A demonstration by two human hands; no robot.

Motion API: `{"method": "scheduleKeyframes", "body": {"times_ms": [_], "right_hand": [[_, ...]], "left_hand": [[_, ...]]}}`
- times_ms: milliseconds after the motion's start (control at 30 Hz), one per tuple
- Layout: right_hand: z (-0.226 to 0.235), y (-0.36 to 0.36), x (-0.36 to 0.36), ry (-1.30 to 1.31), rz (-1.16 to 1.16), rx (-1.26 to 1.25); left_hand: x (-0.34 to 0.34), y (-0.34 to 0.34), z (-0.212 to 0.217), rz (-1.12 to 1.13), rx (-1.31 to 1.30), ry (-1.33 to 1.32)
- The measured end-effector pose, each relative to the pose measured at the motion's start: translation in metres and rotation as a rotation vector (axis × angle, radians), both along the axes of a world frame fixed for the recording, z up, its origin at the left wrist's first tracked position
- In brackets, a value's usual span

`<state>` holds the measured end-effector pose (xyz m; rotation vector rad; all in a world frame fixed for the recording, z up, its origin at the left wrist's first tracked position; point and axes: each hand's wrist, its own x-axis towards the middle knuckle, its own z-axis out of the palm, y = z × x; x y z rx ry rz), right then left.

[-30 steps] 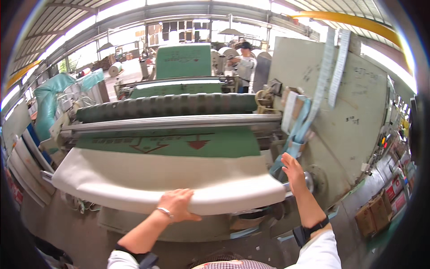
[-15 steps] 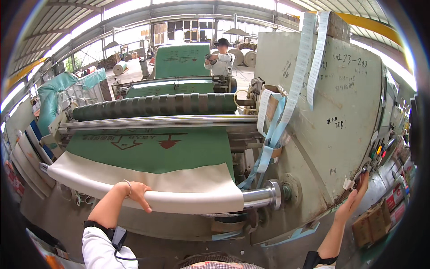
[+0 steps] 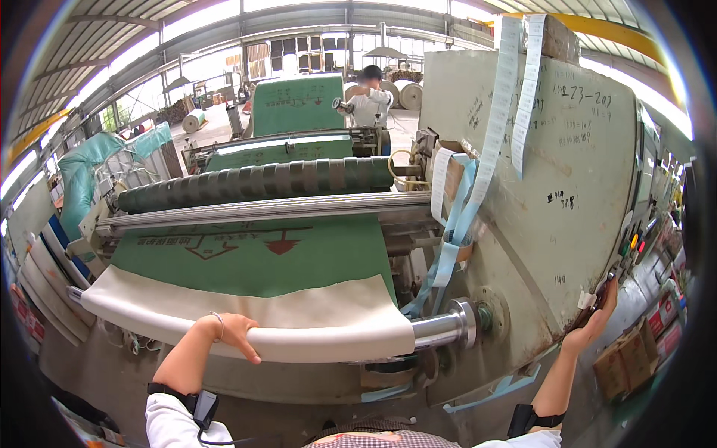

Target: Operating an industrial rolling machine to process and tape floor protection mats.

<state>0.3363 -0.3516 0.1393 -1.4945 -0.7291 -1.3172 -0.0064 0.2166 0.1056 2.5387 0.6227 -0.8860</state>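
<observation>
My left hand [image 3: 233, 333] rests with curled fingers on the cream sheet [image 3: 299, 317] wrapped over the long steel roller [image 3: 441, 328] at the front of the green machine. My right hand [image 3: 594, 321] reaches out to the right and touches the lower edge of the control panel [image 3: 635, 239], near its coloured buttons. Neither hand holds a loose object. The cream sheet covers most of the roller, and the roller's bare metal end shows at the right.
A ribbed dark roller [image 3: 254, 183] and a green plate [image 3: 254, 250] lie behind the sheet. Pale blue and white strips [image 3: 478, 179] hang off the grey machine housing [image 3: 553, 172]. Another person [image 3: 370, 97] stands at the far machine. Cardboard boxes [image 3: 627, 366] sit low right.
My right hand left the hanging blue strips and swung out right to the control panel. My left hand slid left along the cream-covered roller. The view turned to the right.
</observation>
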Motion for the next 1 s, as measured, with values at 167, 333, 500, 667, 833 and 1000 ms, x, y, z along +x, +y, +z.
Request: {"method": "scheduleKeyframes", "body": {"times_ms": [167,333,500,667,833,1000], "right_hand": [[0.0,0.003,0.001,0.007,-0.014,0.005],[0.001,-0.022,0.007,0.098,-0.102,-0.004],[0.028,-0.015,-0.03,0.059,-0.6,-0.193],[-0.008,0.162,-0.116,0.232,0.392,-0.449],[-0.069,0.357,-0.187,-0.05,0.808,-1.25],[-0.043,0.46,-0.214,0.575,0.958,-1.998]], "left_hand": [[-0.006,0.003,-0.004,-0.019,-0.018,-0.034],[-0.003,0.005,-0.003,-0.038,0.001,-0.007],[-0.001,0.007,0.0,-0.048,-0.038,-0.012],[-0.008,0.012,-0.003,-0.051,-0.028,0.044],[0.01,0.019,-0.015,-0.14,-0.091,-0.018],[-0.009,0.029,-0.021,-0.142,-0.194,-0.115]]}}
